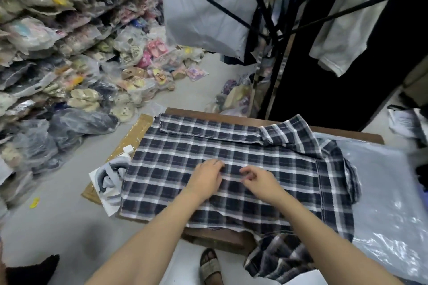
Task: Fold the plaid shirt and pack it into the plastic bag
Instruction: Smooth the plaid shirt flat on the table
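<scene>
A dark blue and white plaid shirt (266,169) lies spread back-up over a small brown table (222,238). One sleeve is folded across its far side, and the other hangs off the near right corner. My left hand (206,178) rests on the middle of the shirt with its fingers bent onto the cloth. Just to the right, my right hand (259,180) sits on the cloth with its fingers curled, seemingly pinching the fabric. Clear plastic bags (389,203) lie flat on the table's right side, partly under the shirt.
Packed goods in plastic bags (58,53) pile up along the left wall and floor. Cardboard and folded grey-white clothing (108,183) lie left of the table. A black garment rack (273,18) with hanging clothes stands behind. A sandalled foot (210,266) shows below the table edge.
</scene>
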